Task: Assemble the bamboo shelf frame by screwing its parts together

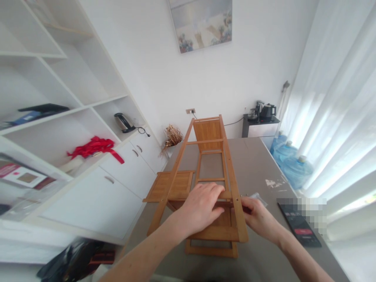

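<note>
Frame [230, 172], wooden, is parked on the grey table [249, 164]. Left hand [202, 203] has a grip over 1 crossbar [227, 195], thumb below; right hand [260, 217] is curled by the right rail [240, 213], honestly can't tell if it's pinching anything. Phone [298, 223] lies further right.
</note>
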Tool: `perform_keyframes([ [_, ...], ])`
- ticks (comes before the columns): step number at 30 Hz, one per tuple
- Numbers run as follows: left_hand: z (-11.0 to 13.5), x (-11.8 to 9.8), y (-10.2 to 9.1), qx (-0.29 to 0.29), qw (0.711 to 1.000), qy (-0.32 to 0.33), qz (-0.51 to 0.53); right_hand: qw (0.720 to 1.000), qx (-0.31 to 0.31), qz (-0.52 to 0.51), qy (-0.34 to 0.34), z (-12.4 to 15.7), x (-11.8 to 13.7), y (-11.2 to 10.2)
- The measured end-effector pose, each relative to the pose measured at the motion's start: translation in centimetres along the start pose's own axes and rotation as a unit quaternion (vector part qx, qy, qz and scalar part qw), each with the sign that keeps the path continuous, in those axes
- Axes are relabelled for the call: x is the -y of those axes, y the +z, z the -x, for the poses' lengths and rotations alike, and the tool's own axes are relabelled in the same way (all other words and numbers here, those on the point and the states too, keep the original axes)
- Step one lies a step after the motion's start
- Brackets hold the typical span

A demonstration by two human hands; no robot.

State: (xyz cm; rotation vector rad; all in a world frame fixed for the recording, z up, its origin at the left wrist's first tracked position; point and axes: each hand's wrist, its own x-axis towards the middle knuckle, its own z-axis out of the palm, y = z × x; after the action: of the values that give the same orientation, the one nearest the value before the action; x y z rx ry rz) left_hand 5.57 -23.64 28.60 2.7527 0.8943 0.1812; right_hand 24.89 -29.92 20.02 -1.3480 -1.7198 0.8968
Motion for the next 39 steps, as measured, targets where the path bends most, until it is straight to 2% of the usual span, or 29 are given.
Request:
perform_keyframes([
  [2,-0.2,0.3,0.4,0.019,1.0,-0.004,-0.005,1.0,0.016,-0.007,0.013,0.1,-0.4,-0.8],
  [4,-0.4,0.6,0.6,0.03,0.999,-0.01,-0.004,0.999,0.014,0.001,0.042,0.3,-1.8,-1.9],
  [6,-0.5,0.7,0.7,0.033,0.999,-0.013,0.002,0.996,-0.014,0.029,0.082,0.6,-4.5,-2.7],
  [8,-0.5,0.7,0.7,0.032,0.999,-0.014,0.007,0.989,-0.024,0.078,0.122,1.1,-8.3,-2.7],
  [11,-0.5,0.7,0.7,0.03,0.999,-0.01,0.011,0.957,0.028,0.193,0.216,2.3,-14.4,-1.0],
  [14,-0.4,0.7,0.7,0.029,0.999,-0.009,0.012,0.901,0.058,0.292,0.316,3.4,-19.2,1.6],
  [16,-0.4,0.8,0.8,0.027,1.0,-0.011,0.011,0.873,0.062,0.336,0.347,3.8,-21.0,3.1],
  [19,-0.4,0.9,0.9,0.021,1.0,-0.012,0.009,0.864,0.074,0.361,0.343,3.6,-22.3,4.6],
  [22,-0.3,0.9,0.8,0.018,1.0,-0.012,0.005,0.862,0.084,0.361,0.345,3.0,-22.7,5.4],
  [28,-0.1,1.0,0.7,0.02,1.0,-0.01,0.004,0.865,0.064,0.35,0.353,2.4,-22.7,6.5],
  [32,-0.2,1.0,0.7,0.014,1.0,-0.01,0.006,0.878,0.037,0.336,0.338,1.8,-21.4,5.8],
  [34,-0.2,1.1,0.6,0.014,1.0,-0.013,0.009,0.896,0.021,0.317,0.311,1.2,-19.2,4.2],
  [36,-0.3,1.2,0.5,0.021,1.0,-0.013,0.014,0.922,-0.001,0.279,0.267,0.5,-15.5,1.7],
  [38,-0.3,1.3,0.5,0.026,0.999,-0.012,0.016,0.968,-0.073,0.147,0.191,0.1,-10.5,-0.9],
  [39,-0.3,1.3,0.5,0.028,0.999,-0.011,0.017,0.976,-0.106,0.084,0.173,-0.1,-7.8,-2.1],
])
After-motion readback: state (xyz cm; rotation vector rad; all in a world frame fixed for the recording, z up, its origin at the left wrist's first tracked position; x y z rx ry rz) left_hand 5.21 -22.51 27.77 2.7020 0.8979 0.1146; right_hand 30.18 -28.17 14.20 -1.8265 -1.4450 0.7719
